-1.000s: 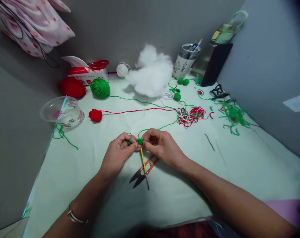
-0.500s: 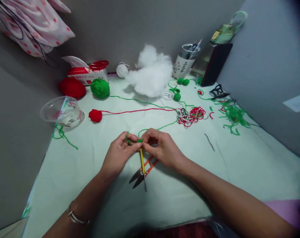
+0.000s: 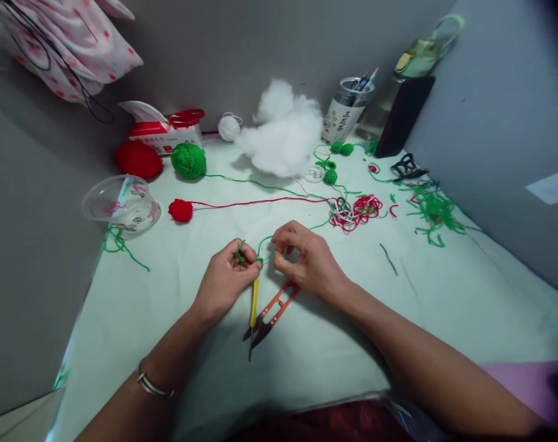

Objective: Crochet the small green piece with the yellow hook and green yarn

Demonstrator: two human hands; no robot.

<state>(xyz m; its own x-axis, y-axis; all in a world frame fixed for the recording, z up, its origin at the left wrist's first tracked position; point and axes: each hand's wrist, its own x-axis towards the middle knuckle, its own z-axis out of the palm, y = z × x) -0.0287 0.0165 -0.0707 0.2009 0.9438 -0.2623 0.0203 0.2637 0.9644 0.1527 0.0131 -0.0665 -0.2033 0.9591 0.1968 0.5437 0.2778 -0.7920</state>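
My left hand is closed, pinching a small green crochet piece between thumb and fingers. A green yarn end curls over those fingers. Below the piece a yellow crochet hook points down toward me, its upper end at my left thumb. Just to the right, my right hand has its fingers curled in a pinch, a little apart from the piece; whatever they grip is too small to make out. Green working yarn runs from the piece behind the right hand. Orange-handled thread snips lie under the hands, partly behind the hook.
Behind are a green yarn ball, a small red ball, white stuffing and a tangled yarn pile. A clear plastic tub stands left. Green scraps, a pen cup and a bottle are right.
My right hand has drawn back to the right and slightly up from the crochet piece. The hook's lower end has swung left. The left hand keeps its grip.
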